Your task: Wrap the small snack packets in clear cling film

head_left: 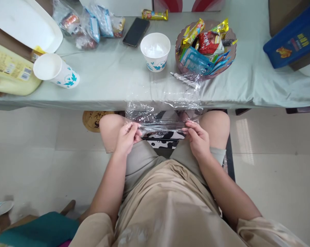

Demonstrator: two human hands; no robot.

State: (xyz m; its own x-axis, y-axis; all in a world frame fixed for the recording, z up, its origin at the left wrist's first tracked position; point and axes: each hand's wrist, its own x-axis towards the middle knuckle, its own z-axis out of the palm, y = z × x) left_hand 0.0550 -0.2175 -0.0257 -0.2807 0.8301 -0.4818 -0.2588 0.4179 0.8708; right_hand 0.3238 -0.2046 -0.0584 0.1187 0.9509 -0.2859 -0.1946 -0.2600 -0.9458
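Observation:
A clear, crinkled plastic bag (163, 126) is stretched level between my two hands, above my knees. The thumb and fingers of my left hand (128, 136) pinch its left end. At the opposite end, my right hand (198, 139) grips it with bent fingers. The far part of the plastic lies over the table edge, reaching toward a white paper cup (156, 51) with blue leaf prints. Beside that cup stands a scalloped bowl (180, 65) filled with wrapped snacks (208, 43). A thin silvery wrapper (183, 79) lies in front of the bowl.
On the table (105, 75) are a tipped paper cup (55, 70), a phone (136, 32), bagged snacks (93, 25) and a yellow snack bar (155, 14). A pale yellow jug (13, 70) lies left; a blue package (291, 41) stands right. Someone in teal clothing (38, 230) is at lower left.

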